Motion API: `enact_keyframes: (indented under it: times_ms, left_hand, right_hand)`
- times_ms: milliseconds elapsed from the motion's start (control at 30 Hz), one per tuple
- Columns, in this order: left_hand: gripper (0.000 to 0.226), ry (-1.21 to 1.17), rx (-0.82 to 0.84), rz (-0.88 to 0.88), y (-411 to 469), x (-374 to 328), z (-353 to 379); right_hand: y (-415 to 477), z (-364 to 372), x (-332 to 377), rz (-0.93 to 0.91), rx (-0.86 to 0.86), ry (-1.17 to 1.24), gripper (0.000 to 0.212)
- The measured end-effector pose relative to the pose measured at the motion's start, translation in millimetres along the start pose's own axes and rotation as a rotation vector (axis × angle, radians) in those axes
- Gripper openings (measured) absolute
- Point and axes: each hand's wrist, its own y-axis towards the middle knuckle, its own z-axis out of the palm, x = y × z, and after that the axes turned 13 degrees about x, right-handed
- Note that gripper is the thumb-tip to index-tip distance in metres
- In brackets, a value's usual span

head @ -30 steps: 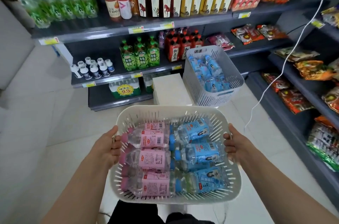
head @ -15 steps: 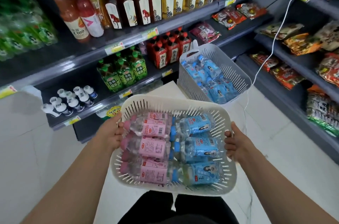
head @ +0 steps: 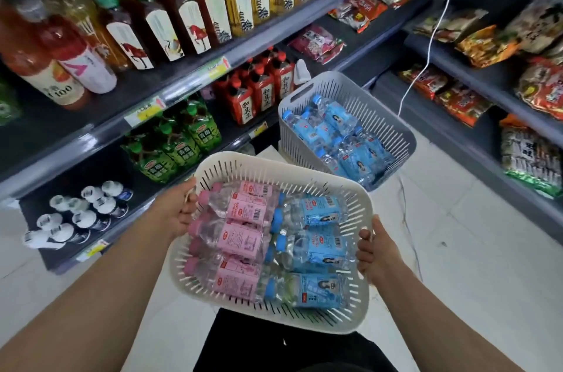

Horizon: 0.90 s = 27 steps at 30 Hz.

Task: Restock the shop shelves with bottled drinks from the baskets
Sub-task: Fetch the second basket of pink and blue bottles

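Left hand: fingers curled round the left rim of the white basket, gripping it.
Right hand: closed on the basket's right rim, fingertips hooked over the edge.
White basket: held up between both hands, tilted, its right side lower.
Pink bottles: lying on their sides in the half of the basket nearer the left hand, caps pointing left.
Blue bottles: lying alongside them in the half nearer the right hand.
Grey basket: beyond the hands, past the held basket's far rim, with more blue-labelled bottles inside.
Shelves: ahead and to the left of the left hand, carrying tall tea bottles, red bottles, green bottles and small white-capped bottles.
Snack packets: on the shelves off to the right of the right hand.
White cable: hanging down in front of those shelves.
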Motion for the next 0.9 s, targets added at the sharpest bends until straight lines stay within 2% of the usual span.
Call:
enact_keyframes:
  times_ms: [600, 900]
  left_hand:
    - [0.047, 0.624, 0.161, -0.165, 158, -122, 35]
    - [0.048, 0.707, 0.198, -0.174, 216, -144, 50]
  right_hand:
    - [73, 61, -40, 0.001, -0.221, 0.479, 0.057]
    - [102, 80, -37, -0.012, -0.261, 0.527, 0.058]
